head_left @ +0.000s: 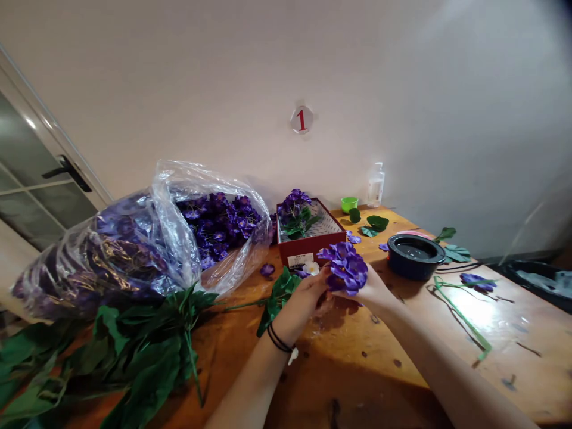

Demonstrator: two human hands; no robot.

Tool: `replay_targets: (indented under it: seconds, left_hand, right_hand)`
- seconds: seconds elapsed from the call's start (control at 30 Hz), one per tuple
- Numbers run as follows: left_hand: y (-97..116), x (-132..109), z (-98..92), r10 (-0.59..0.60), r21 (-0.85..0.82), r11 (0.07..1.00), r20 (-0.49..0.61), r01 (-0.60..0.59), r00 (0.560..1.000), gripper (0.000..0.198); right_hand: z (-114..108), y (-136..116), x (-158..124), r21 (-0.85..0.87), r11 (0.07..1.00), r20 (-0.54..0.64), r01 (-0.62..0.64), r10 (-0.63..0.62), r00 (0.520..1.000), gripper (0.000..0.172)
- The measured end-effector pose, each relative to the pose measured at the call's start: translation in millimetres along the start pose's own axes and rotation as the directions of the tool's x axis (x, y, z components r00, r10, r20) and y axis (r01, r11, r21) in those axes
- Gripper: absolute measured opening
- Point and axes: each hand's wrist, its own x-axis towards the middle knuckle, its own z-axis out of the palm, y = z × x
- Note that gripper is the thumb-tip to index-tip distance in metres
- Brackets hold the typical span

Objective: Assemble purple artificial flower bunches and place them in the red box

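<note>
The left hand (307, 295) and right hand (364, 287) curl closed around a purple silk flower cluster (345, 268) above the bench (379, 357) (a white bloom (311, 269) shows by the left fingers), with a red box (308, 245) at eleven o'clock.

Along the far edge of a wooden table (384, 357), at left, a clear plastic bag (179, 202) stuffed with purple silk flowers (218, 223); just beside it, a red box (308, 247); further right, a small green cup (349, 204) and a clear bottle (376, 186). Nearer right, a round black dish (415, 256) among loose silk leaves (374, 224). Near left, a heap of leafy green stems (134, 351). On the far wall, a small round plate (302, 119) marked 1; at far left, a glazed door with a black handle (69, 173).
</note>
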Motion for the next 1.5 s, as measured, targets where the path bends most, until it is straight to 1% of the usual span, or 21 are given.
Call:
replay_targets:
  seconds: [0.1, 0.2, 0.27, 0.37, 0.5, 0.6, 0.67, 0.7, 0.73, 0.77, 0.8, 0.87, 0.93, 0.97, 1.03, 1.13, 1.17, 1.27, 1.33, 1.43, 1.5]
  left_hand:
    - [0.2, -1.3, 1.2, -0.029, -0.051, 0.998, 0.055, 0.032, 0.998, 0.045]
    - [4.2, -2.7, -2.5, -0.072, -0.099, 0.992, 0.078, 0.080, 0.994, 0.044]
    - [5.5, -2.6, -6.3, -0.104, -0.113, 0.987, 0.111, 0.116, 0.988, 0.044]
    - [4.9, -1.2, -11.8, -0.177, -0.104, 0.975, 0.162, 0.195, 0.971, 0.044]
    - [2.4, 0.2, -13.2, -0.221, -0.115, 0.961, 0.218, 0.250, 0.951, 0.044]
    - [-0.2, 2.2, -7.6, -0.193, -0.057, 0.977, 0.165, 0.204, 0.967, 0.044]
    - [-1.0, 3.7, -3.3, -0.140, 0.084, 0.988, 0.086, 0.133, 0.986, 0.045]
    - [-0.6, 3.8, -2.2, -0.106, 0.198, 0.976, 0.040, 0.096, 0.994, 0.046]
    - [0.2, 3.1, -2.2, -0.054, 0.343, 0.938, -0.017, 0.057, 0.998, 0.047]
    - [1.5, 1.3, -3.5, 0.018, 0.514, 0.858, -0.089, 0.030, 0.996, 0.047]
    - [2.8, -1.7, -6.0, 0.105, 0.685, 0.727, -0.164, 0.037, 0.981, 0.045]
    - [3.9, -10.2, -12.8, 0.277, 0.915, 0.375, -0.262, 0.147, 0.925, 0.036]
    - [1.0, -19.5, -18.1, 0.302, 0.960, 0.073, -0.280, 0.271, 0.911, 0.028]
    - [-2.3, -23.3, -18.8, 0.278, 0.952, -0.030, -0.286, 0.306, 0.917, 0.026]
    - [-11.2, -27.4, -16.1, 0.240, 0.933, -0.151, -0.287, 0.328, 0.927, 0.026]
    - [-24.7, -25.6, -7.7, 0.241, 0.919, -0.226, -0.269, 0.324, 0.932, 0.038]
    - [-28.0, -23.8, -6.2, 0.237, 0.917, -0.239, -0.264, 0.320, 0.935, 0.037]
    - [-32.9, -18.7, -9.4, 0.221, 0.913, -0.257, -0.262, 0.316, 0.939, 0.017]
    - [-33.3, -16.8, -16.0, 0.246, 0.919, -0.258, -0.237, 0.299, 0.940, 0.015]
    - [-33.0, -16.1, -24.9, 0.316, 0.938, -0.238, -0.172, 0.254, 0.933, 0.015]
    - [-32.9, -16.3, -27.7, 0.334, 0.954, -0.195, -0.155, 0.228, 0.930, 0.013]
  right_hand:
    - [6.7, -7.0, -2.8, 0.094, 0.995, -0.144, -0.033, 0.046, 0.988, 0.052]
    - [10.7, -13.1, -4.4, 0.220, 0.974, -0.189, -0.060, 0.103, 0.977, 0.045]
    - [11.4, -14.2, -4.5, 0.270, 0.960, -0.184, -0.075, 0.127, 0.975, 0.038]
    - [8.8, -14.6, -4.0, 0.328, 0.938, -0.114, -0.110, 0.155, 0.981, 0.031]
    - [3.8, -16.5, -2.6, 0.376, 0.908, -0.077, -0.184, 0.228, 0.971, 0.032]
    - [3.9, -13.4, -0.6, 0.390, 0.902, -0.098, -0.184, 0.239, 0.966, 0.040]
    - [5.3, -9.3, 0.9, 0.373, 0.910, -0.140, -0.179, 0.246, 0.959, 0.041]
    - [5.8, -7.4, 1.6, 0.355, 0.917, -0.173, -0.181, 0.255, 0.951, 0.040]
    - [5.8, -5.9, 2.2, 0.332, 0.924, -0.210, -0.192, 0.270, 0.940, 0.039]
    - [5.1, -5.1, 2.8, 0.307, 0.929, -0.248, -0.207, 0.288, 0.925, 0.040]
    - [3.7, -4.8, 3.4, 0.281, 0.934, -0.286, -0.221, 0.302, 0.910, 0.041]
    - [-1.1, -5.9, 4.6, 0.226, 0.945, -0.356, -0.235, 0.305, 0.883, 0.042]
    - [-6.5, -8.0, 5.6, 0.162, 0.958, -0.411, -0.236, 0.283, 0.866, 0.042]
    - [-8.8, -9.1, 5.9, 0.127, 0.964, -0.432, -0.234, 0.266, 0.862, 0.042]
    - [-11.3, -10.7, 6.1, 0.043, 0.973, -0.441, -0.226, 0.222, 0.870, 0.042]
    - [-10.7, -11.2, 5.1, -0.087, 0.977, -0.398, -0.195, 0.145, 0.906, 0.038]
    - [-9.9, -10.8, 4.6, -0.124, 0.974, -0.382, -0.187, 0.127, 0.915, 0.036]
    - [-9.2, -8.4, 3.6, -0.192, 0.967, -0.357, -0.168, 0.091, 0.930, 0.036]
    - [-13.3, -6.5, 3.6, -0.225, 0.963, -0.356, -0.149, 0.061, 0.933, 0.037]
    - [-33.2, -7.0, 6.8, -0.330, 0.939, -0.357, -0.100, -0.025, 0.934, 0.037]
    - [-58.0, -12.5, 12.8, -0.390, 0.915, -0.399, -0.106, -0.064, 0.915, 0.038]
